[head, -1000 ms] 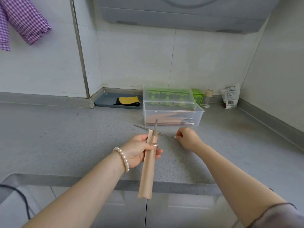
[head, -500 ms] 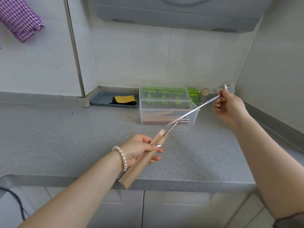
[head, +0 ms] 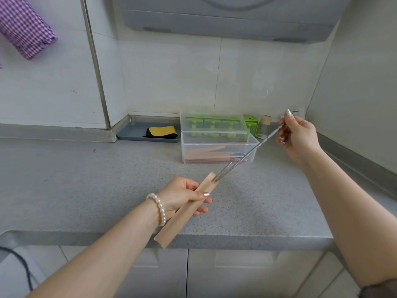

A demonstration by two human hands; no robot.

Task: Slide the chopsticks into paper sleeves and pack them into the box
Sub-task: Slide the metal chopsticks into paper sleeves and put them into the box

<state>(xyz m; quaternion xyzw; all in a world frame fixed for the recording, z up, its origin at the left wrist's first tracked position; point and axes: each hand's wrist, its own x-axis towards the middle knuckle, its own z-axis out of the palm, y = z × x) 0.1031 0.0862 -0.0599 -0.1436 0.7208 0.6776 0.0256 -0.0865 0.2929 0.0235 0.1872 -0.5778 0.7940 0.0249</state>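
L hand (head: 182,195) grips sleeve (head: 184,211); R hand (head: 297,134) pinches chopsticks (head: 249,153)

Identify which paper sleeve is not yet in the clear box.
The paper sleeve gripped by the left hand, above the counter; chopsticks enter its open end. The other sleeves lie inside the clear box.

a grey speckled counter (head: 90,186) runs into a tiled corner. toward the back stands a clear plastic box (head: 219,150) with sleeved chopsticks inside, its clear lid (head: 212,123) propped against its far side. left of it lies a blue-grey tray (head: 135,132) carrying a yellow and black cloth (head: 162,132). right of the box stand a green container (head: 251,123) and a small jar (head: 264,126).
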